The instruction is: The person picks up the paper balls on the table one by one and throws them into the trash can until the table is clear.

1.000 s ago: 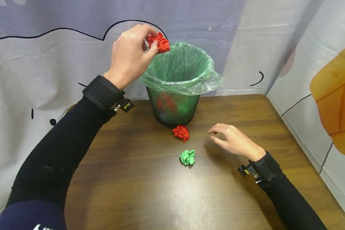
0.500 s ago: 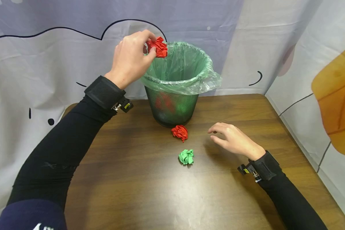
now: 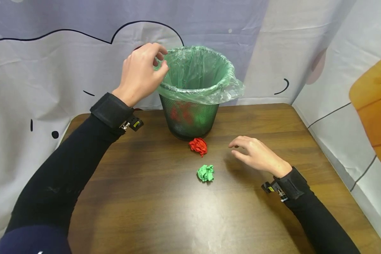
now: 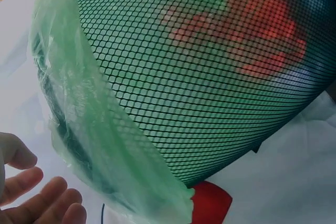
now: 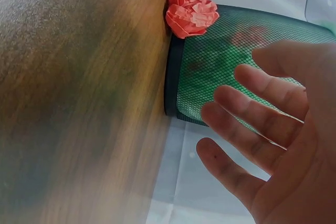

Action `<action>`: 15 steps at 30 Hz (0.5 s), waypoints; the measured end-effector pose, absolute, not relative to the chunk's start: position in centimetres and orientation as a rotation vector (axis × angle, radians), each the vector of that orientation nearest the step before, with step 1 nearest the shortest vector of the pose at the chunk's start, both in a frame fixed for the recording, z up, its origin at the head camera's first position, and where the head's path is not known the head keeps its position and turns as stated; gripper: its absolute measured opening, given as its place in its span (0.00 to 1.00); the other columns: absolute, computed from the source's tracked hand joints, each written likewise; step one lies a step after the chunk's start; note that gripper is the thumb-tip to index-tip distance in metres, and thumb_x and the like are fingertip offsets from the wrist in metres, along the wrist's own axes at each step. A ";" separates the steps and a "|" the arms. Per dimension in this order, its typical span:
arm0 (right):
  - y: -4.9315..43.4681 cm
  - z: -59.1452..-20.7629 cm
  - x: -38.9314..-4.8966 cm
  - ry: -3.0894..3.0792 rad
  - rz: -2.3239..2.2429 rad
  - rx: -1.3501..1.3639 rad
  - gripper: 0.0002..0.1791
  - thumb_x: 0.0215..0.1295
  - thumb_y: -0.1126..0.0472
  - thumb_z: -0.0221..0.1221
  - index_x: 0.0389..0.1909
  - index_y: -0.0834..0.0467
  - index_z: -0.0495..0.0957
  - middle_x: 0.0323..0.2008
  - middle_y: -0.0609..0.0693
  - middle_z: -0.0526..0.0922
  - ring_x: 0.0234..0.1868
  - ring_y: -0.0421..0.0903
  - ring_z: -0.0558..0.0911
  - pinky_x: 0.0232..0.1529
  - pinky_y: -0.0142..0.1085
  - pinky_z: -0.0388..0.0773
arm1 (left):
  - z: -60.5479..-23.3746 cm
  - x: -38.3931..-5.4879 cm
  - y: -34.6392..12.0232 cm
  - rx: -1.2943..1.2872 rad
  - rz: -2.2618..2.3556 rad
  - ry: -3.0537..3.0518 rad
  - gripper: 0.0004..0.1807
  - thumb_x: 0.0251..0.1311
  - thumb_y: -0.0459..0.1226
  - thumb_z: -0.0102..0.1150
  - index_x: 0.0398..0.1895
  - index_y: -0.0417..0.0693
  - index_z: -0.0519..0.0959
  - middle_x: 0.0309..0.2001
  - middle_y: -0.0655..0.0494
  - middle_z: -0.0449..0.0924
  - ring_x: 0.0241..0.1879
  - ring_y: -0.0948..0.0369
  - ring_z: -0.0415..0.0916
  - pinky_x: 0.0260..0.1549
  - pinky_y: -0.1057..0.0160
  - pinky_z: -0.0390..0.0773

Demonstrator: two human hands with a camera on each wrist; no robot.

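A black mesh wastebasket (image 3: 190, 121) with a green plastic liner (image 3: 203, 67) folded over its rim stands at the back of the table. My left hand (image 3: 144, 72) hovers by the liner's left rim, fingers loosely bent and holding nothing. The left wrist view shows its bare fingers (image 4: 50, 200) beside the liner. Red shapes (image 4: 262, 30) show through the mesh. A crumpled red paper ball (image 3: 198, 146) lies by the basket's foot, and a crumpled green paper ball (image 3: 205, 173) lies nearer me. To their right, my right hand (image 3: 257, 155) is held above the table with relaxed fingers.
The brown wooden table (image 3: 139, 204) ends at the back against a printed cloth backdrop (image 3: 263, 63). Another cloth wall (image 3: 336, 88) runs along its right edge. The basket's liner flares out past the rim on the right.
The red paper ball that my left hand held over the rim has left its fingers and is out of sight. The left hand has lowered and shifted slightly left. My right hand stays nearly still.
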State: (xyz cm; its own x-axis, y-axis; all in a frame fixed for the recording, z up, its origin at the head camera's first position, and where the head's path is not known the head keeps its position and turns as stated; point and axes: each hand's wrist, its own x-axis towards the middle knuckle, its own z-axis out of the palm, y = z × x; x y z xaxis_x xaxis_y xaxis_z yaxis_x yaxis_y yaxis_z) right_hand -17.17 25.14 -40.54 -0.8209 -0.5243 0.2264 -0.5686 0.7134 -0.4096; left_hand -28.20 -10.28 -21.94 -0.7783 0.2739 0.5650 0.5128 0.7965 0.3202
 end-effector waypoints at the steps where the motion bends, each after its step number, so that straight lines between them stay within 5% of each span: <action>1: 25.1 -40.6 -17.2 -2.820 0.722 0.903 0.10 0.70 0.58 0.61 0.49 0.52 0.82 0.47 0.45 0.84 0.51 0.46 0.83 0.54 0.44 0.78 | -22.1 -28.1 -10.4 -0.586 -0.643 -2.472 0.16 0.69 0.40 0.48 0.54 0.51 0.80 0.47 0.55 0.83 0.44 0.57 0.77 0.42 0.52 0.74; 15: 25.3 -41.0 -17.0 -2.822 0.713 0.883 0.10 0.70 0.58 0.61 0.50 0.54 0.83 0.48 0.45 0.84 0.52 0.45 0.83 0.54 0.45 0.78 | -24.9 -26.5 -12.3 -0.647 -0.678 -2.298 0.13 0.66 0.35 0.49 0.45 0.45 0.83 0.39 0.52 0.81 0.38 0.56 0.77 0.35 0.55 0.72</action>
